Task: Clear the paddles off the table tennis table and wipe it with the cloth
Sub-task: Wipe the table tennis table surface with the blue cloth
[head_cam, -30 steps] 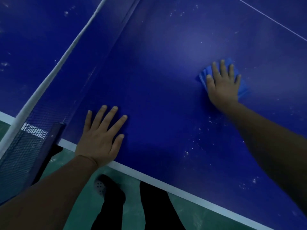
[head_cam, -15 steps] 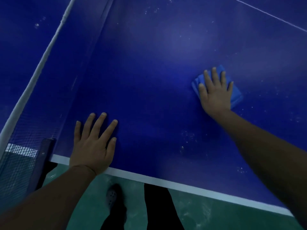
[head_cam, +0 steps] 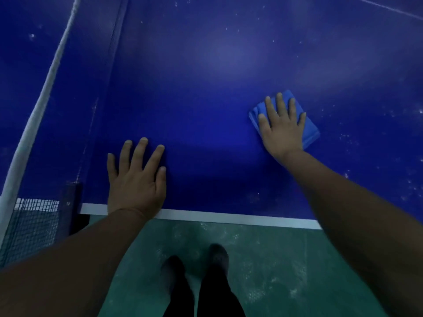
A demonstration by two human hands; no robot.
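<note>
Right hand, fingers straight and lightly spread, pressing the folded blue cloth flat onto the table right of centre; nothing is gripped. Left hand, also flat and holding nothing, braced palm-down at the near edge, its heel on the white border line. Net and its post at far left. No paddles visible on the part of the table shown. Pale specks remain to the right of the cloth and on the far surface. Probable risks: since the cloth is held only by palm pressure, a quick stroke could let it slide out or unfold; strokes that skip the speckled right side would leave residue; a leftward sweep could meet the braced hand or the net.
</note>
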